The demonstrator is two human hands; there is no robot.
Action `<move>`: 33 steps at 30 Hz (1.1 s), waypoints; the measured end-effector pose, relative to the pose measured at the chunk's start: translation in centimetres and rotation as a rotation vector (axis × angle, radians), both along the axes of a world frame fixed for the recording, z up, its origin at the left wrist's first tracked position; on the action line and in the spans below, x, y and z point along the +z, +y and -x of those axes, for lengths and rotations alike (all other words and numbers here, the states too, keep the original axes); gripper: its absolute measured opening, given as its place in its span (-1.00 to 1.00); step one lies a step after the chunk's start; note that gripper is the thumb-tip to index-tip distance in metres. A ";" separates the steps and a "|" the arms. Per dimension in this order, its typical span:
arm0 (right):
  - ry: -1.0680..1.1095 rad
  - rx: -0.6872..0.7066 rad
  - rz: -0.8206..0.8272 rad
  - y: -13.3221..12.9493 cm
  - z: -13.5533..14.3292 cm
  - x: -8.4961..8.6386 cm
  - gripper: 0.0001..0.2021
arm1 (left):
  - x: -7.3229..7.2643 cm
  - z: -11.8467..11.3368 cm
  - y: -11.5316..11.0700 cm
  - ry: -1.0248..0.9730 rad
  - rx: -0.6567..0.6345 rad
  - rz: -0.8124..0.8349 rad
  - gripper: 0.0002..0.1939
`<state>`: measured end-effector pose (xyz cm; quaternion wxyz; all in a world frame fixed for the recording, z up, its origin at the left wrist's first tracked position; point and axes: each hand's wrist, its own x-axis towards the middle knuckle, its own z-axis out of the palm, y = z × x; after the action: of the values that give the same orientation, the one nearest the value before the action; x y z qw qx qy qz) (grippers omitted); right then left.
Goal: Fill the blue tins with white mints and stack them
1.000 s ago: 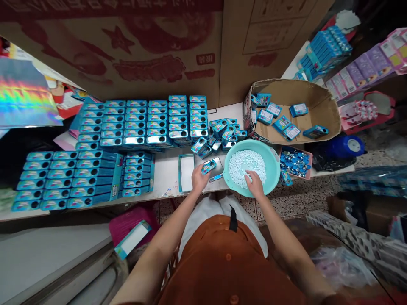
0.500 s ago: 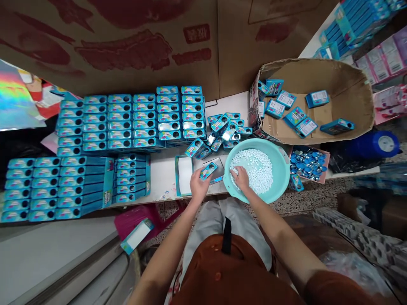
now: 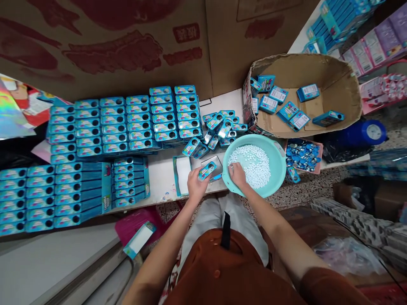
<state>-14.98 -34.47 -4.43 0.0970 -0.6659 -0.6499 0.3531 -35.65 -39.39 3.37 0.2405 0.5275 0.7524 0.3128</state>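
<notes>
My left hand (image 3: 196,185) holds a small blue tin (image 3: 207,170) with a dark round spot on its printed face. At the left part of the aqua basin (image 3: 280,169), my right hand (image 3: 237,174) is closed over the white pellets (image 3: 259,163); whatever its fingers hold is hidden. Behind the held tin lies a shallow metallic tray (image 3: 213,163). A loose pile of blue tins (image 3: 224,127) sits behind the basin. Beside my left hand rests an opened white-lined blue carton (image 3: 183,174).
Rows of stacked blue tins (image 3: 110,127) fill the left side. A cut cardboard box (image 3: 337,84) with blue packs stands at the back right. Right of the basin, a pink box (image 3: 318,167) holds round blue-and-silver caps. A pink stool (image 3: 140,224) is below the table's front edge.
The view has shifted slightly. My right hand has drawn its fingers together and moved a little toward the basin's left rim. My left hand still holds the tin.
</notes>
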 end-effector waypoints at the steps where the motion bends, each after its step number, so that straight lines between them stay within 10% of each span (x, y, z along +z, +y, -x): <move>1: -0.072 0.083 0.005 -0.1 0.2 0.1 -0.66 | 0.0 0.0 0.1 0.001 0.000 0.006 -0.64; 6: -0.083 0.054 0.215 0.3 0.5 0.0 -0.52 | 0.9 -0.3 0.3 -0.015 0.002 0.017 -0.63; 14: 0.961 -0.598 0.503 1.6 -1.0 4.2 -0.55 | 4.7 -1.4 0.6 -0.038 -0.139 -0.037 -0.65; 24: 1.498 -0.881 0.137 2.3 -2.4 14.4 -0.72 | 6.8 -5.4 1.1 -0.075 -0.476 -0.050 -0.54; 33: 1.315 -0.799 -0.123 1.1 -1.0 17.2 -0.64 | 7.1 -7.7 1.7 -0.079 -0.495 -0.039 -0.55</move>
<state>-13.95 -33.38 12.78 0.6202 -0.4965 -0.1873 0.5777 -27.97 -37.72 10.47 0.3285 0.6877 0.5841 0.2793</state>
